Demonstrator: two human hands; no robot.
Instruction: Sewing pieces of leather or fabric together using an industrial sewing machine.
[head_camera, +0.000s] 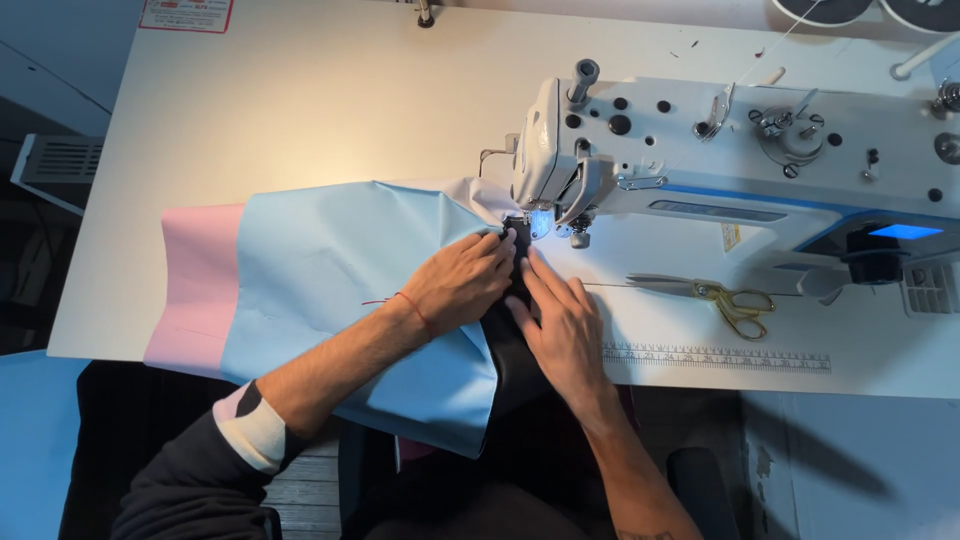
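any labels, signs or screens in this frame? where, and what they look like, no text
Sticker: table's far left corner, rectangular, white with red border, cut off by the frame.
Screen: on the sewing machine at right, small lit blue panel.
Label: on the machine's front, small, yellow and white.
Ruler strip: along the table's near edge, long, pale.

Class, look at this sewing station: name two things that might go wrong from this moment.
1. The left hand and right hand press the light blue fabric very near the needle area; fingertips might get caught.
2. The scissors lie loose beside the work; dragged fabric might snag them.
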